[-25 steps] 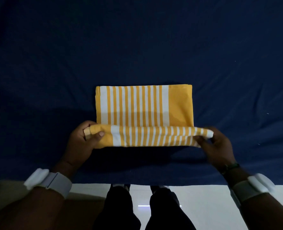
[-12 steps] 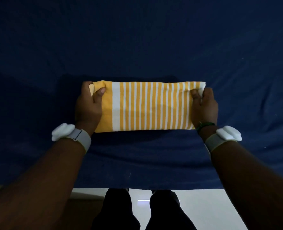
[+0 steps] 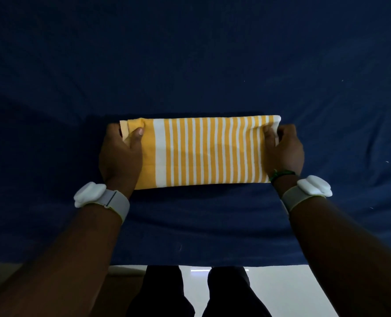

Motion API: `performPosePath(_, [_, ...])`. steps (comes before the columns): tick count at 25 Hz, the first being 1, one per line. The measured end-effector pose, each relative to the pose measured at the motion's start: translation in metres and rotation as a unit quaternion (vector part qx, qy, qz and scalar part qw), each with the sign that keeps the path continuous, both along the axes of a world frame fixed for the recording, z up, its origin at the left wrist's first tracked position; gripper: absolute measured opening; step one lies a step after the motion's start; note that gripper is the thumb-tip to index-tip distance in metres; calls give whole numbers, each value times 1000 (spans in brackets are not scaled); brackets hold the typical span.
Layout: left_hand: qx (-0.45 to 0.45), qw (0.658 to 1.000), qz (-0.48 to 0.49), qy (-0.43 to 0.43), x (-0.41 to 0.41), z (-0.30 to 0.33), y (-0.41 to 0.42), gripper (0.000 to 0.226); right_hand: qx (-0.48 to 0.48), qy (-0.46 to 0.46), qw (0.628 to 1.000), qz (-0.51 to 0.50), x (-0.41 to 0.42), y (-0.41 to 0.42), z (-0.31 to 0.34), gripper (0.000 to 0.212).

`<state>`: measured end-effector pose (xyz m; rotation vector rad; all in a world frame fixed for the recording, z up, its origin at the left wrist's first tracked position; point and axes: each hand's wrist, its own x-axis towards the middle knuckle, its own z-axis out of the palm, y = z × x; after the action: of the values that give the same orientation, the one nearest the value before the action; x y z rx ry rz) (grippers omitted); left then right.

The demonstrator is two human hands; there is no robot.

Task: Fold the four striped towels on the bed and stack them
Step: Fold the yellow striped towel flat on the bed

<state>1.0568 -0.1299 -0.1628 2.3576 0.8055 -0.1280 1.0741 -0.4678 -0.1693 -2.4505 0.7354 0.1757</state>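
I have the striped towel (image 3: pixel 203 152) lying folded into a long band on the dark blue bed sheet (image 3: pixel 190 53), its long axis running straight across from my left to my right. My left hand (image 3: pixel 121 154) sits on the towel's left end, thumb pressed on top and fingers curled under the far corner, pinching the layers together. My right hand (image 3: pixel 284 149) grips the towel's right end the same way, thumb over and fingers tucked beneath. Each hand is at its own end, so neither is nearer the towel than the other. I judge the next fold must bring one short end across to the other, along that axis. No other towels show around this one, so I cannot place the stack.
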Motion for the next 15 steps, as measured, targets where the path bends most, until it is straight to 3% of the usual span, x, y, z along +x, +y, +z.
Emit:
performPosePath(2, [103, 992, -42, -61, -2, 7, -4, 44, -22, -101, 994, -19, -5, 4, 5, 27])
performPosePath(3, [158, 977, -98, -100, -5, 11, -13, 43, -66, -176, 982, 9, -10, 11, 8, 30])
performPosePath(5, [152, 939, -260, -168, -10, 11, -43, 42, -90, -257, 952, 139, -20, 40, 5, 37])
performPosePath(7, [114, 892, -403, -170, -16, -2, -71, 47, -42, -229, 922, 309, -28, 80, -5, 43])
performPosePath(9, [146, 868, -458, -127, -21, -21, -78, 54, -57, -172, 887, 425, -32, 105, -18, 51])
performPosePath(12, [224, 858, -458, -59, -23, -32, -67, 63, -127, -99, 864, 478, -30, 99, -28, 62])
performPosePath(15, [240, 864, -442, -20, -26, -31, -57, 76, -185, -63, 842, 503, -30, 75, -26, 84])
